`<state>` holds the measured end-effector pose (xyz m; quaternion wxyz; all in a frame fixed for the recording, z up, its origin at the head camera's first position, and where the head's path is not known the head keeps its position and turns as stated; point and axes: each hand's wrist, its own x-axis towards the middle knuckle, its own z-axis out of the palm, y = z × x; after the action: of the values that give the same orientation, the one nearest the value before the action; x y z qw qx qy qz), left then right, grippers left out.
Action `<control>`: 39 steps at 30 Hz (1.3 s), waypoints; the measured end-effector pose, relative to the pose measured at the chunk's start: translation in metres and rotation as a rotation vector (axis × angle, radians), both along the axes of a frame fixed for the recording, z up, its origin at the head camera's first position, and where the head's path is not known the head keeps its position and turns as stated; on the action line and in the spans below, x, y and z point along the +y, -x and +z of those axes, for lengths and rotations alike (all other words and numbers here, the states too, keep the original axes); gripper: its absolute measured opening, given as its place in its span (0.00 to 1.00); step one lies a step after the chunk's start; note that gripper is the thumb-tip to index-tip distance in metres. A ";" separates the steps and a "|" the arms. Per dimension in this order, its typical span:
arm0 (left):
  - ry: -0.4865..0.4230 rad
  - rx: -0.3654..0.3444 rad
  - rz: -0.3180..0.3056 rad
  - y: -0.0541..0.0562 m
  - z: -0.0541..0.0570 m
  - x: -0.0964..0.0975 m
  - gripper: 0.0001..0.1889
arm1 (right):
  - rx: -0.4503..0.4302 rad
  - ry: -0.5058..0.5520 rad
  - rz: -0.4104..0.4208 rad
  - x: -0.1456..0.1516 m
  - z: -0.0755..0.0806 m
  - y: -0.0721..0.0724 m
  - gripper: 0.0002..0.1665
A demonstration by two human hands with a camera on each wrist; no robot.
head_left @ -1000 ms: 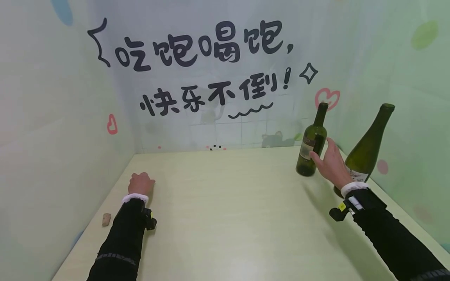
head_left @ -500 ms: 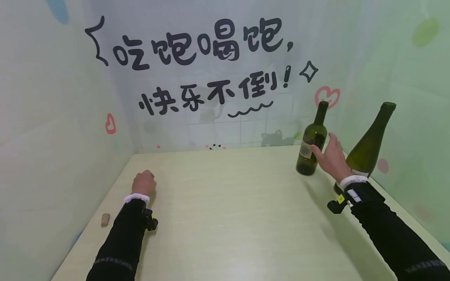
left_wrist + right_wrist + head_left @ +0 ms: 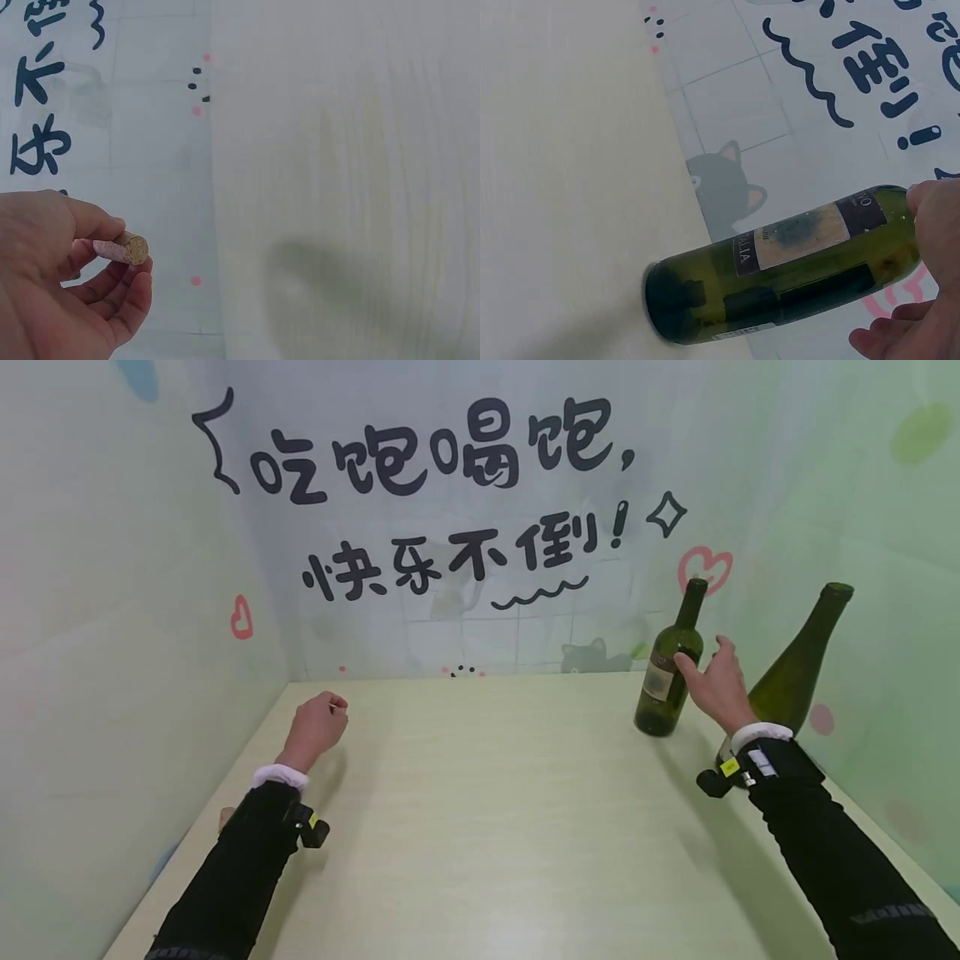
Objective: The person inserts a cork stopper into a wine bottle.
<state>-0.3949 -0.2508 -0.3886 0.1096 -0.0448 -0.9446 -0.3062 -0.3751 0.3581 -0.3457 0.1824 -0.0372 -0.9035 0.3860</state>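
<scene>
In the left wrist view, my left hand (image 3: 313,731) pinches a cork (image 3: 132,250) between thumb and fingertips, raised over the left part of the table. A green wine bottle (image 3: 658,693) with a cream and dark label stands upright at the back right. Just beside that bottle is my right hand (image 3: 718,695), thumb overlapping its upper body. Its fingers (image 3: 889,336) are loosely bent, with a gap showing between them and the glass in the right wrist view.
Another green bottle (image 3: 787,681), with sloping shoulders, stands behind my right wrist near the table's right edge. A second cork (image 3: 226,816) lies at the left edge, partly hidden by my left sleeve. Printed cloth walls (image 3: 465,643) enclose the pale table (image 3: 487,810) at back and sides.
My left hand has risen from the table with the cork and moved forward and slightly right. The right hand has edged forward beside the wine bottle, which stays standing.
</scene>
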 end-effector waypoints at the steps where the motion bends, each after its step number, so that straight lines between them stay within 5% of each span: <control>1: -0.008 0.010 -0.008 -0.003 0.004 0.002 0.18 | 0.001 0.012 -0.003 0.000 0.001 0.000 0.56; 13: -0.144 0.095 -0.088 -0.053 0.052 0.027 0.16 | -0.012 0.080 0.000 0.002 0.010 0.008 0.58; 21: -0.216 0.085 -0.141 -0.089 0.085 0.037 0.17 | -0.051 0.092 0.025 0.005 0.013 0.014 0.61; 31: -0.321 0.093 -0.206 -0.123 0.107 0.040 0.16 | -0.076 0.102 0.081 0.003 0.014 0.020 0.62; 39: -0.390 0.105 -0.230 -0.139 0.115 0.033 0.18 | -0.018 0.099 0.105 -0.003 0.010 0.029 0.57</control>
<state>-0.2563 -0.2183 -0.2733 0.1293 -0.1461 -0.8493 -0.4906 -0.4046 0.3550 -0.3357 0.1519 -0.0022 -0.8855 0.4391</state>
